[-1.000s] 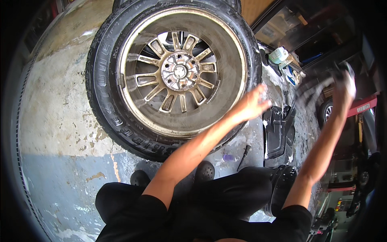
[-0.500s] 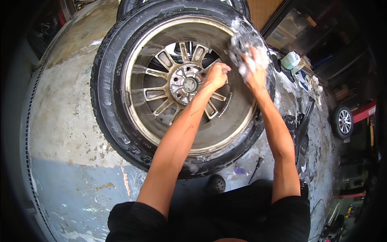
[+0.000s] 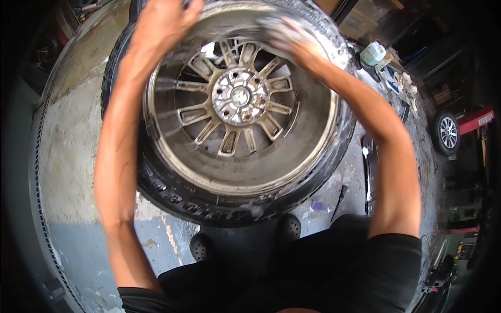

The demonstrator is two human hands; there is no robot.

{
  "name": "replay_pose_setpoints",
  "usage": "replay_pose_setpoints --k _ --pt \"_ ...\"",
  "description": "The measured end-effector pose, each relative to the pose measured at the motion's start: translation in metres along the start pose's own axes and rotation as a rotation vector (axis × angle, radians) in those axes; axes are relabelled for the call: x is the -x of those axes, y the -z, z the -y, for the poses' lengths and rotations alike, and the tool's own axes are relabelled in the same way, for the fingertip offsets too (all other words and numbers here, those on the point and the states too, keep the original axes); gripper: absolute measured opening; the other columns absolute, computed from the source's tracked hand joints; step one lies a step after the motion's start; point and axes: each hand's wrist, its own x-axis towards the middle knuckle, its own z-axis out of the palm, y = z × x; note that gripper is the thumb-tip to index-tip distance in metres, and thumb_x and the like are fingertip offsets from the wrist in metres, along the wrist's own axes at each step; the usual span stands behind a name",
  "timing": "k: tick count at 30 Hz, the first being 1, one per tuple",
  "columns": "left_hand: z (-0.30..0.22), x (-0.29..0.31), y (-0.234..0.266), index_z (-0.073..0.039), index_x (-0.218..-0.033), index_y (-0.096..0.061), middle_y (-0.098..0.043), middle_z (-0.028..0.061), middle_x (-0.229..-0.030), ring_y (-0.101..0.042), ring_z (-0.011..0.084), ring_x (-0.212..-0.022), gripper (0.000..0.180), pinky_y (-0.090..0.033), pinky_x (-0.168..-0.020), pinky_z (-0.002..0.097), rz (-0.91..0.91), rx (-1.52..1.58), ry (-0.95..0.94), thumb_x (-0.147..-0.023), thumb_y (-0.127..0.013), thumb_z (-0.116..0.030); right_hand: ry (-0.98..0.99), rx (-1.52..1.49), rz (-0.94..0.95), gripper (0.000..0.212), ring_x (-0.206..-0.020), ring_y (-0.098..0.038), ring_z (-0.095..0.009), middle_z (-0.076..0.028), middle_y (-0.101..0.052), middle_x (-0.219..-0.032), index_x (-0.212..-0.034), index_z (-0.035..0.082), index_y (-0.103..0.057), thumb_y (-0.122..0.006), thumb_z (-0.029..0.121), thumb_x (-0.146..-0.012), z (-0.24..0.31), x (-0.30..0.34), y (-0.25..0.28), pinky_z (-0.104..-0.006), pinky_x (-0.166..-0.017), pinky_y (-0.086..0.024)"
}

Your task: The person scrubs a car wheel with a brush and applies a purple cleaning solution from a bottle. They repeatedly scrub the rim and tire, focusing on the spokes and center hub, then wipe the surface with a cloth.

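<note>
A tyre on a multi-spoke alloy wheel lies flat before me, its dirty inner barrel facing up. My right hand, smeared by motion, presses a grey foamy cloth or pad against the far part of the inner barrel; which of the two it is cannot be made out. Foam streaks the sidewall right of that hand. Over the tyre's far left side is my left hand, partly cut off by the top edge. Its fingers are blurred, and whether they touch the tyre is unclear.
To the far right a pale plastic jug stands on the floor. Another wheel rests beside a red metal part. A long dark tool and a small purple item lie near my shoes.
My left hand has moved from above the spokes to the far left of the tyre. My right hand has shifted left with the foamy cloth or pad, from the right sidewall to the inner barrel.
</note>
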Motion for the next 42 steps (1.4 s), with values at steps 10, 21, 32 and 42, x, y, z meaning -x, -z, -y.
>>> replay_pose_setpoints --k 10,21,32,42 --pt "0.070 0.153 0.092 -0.010 -0.134 -0.054 -0.043 0.0097 -0.147 -0.031 0.0291 -0.142 0.041 -0.025 -0.116 0.0424 0.165 -0.425 0.097 -0.097 -0.055 -0.027 0.392 -2.365 0.131 0.092 -0.147 0.000 -0.034 -0.019 0.005 -0.159 -0.153 0.006 -0.001 -0.021 0.072 -0.091 0.212 0.051 0.194 -0.0516 -0.118 -0.006" --pt "0.084 0.168 0.088 -0.011 -0.131 -0.058 -0.043 0.0082 -0.148 -0.026 0.0302 -0.144 0.038 -0.019 -0.117 0.0438 0.036 -0.212 0.131 -0.100 -0.044 -0.028 -1.635 -3.187 -0.874 0.053 -0.128 -0.044 -0.031 -0.023 -0.048 -0.131 -0.129 -0.002 -0.043 -0.020 0.035 -0.099 0.018 -0.171 0.148 -0.0506 -0.107 -0.035" --pt "0.086 0.173 0.093 -0.011 -0.133 -0.056 -0.040 0.0081 -0.150 -0.023 0.0297 -0.145 0.044 -0.017 -0.118 0.0445 0.084 -0.276 0.139 -0.099 -0.039 -0.034 -1.777 -2.560 -0.494 0.032 -0.098 -0.059 -0.035 -0.022 -0.057 -0.112 -0.116 -0.005 -0.053 -0.044 0.012 -0.091 0.116 -0.234 0.125 -0.0508 -0.089 -0.049" --pt "0.087 0.164 0.073 -0.013 -0.134 -0.055 -0.041 0.0072 -0.150 -0.027 0.0288 -0.144 0.040 -0.015 -0.118 0.0447 0.075 -0.250 0.094 -0.099 -0.041 -0.027 -1.656 -3.193 -0.500 0.021 -0.084 -0.062 -0.032 -0.021 -0.057 -0.101 -0.108 -0.004 -0.049 -0.042 0.009 -0.093 0.048 -0.141 -0.062 -0.0446 -0.071 -0.055"
